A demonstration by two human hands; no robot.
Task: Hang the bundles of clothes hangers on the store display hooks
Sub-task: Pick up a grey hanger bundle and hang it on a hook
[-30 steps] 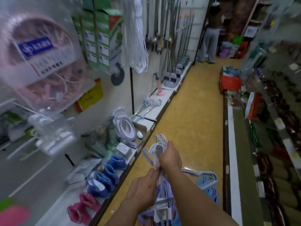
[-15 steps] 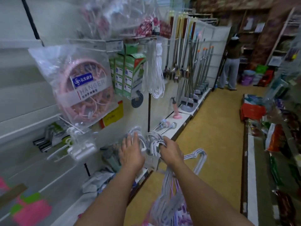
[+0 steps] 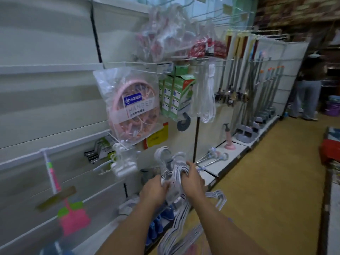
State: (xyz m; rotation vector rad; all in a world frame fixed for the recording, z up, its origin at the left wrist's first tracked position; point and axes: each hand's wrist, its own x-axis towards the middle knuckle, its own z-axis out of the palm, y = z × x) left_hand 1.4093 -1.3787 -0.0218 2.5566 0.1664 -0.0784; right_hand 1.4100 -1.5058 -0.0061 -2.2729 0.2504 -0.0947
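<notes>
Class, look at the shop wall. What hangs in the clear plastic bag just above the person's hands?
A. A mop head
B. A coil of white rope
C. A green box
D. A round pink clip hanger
D: the clear bag on the wall holds a round pink clip hanger with a label reading HANGER, up and left of the hands gripping the white hangers.

A bundle of white hangers (image 3: 181,203) hung down from its bunched hooks, raised near the slat wall, below a bagged pink hanger.
</notes>
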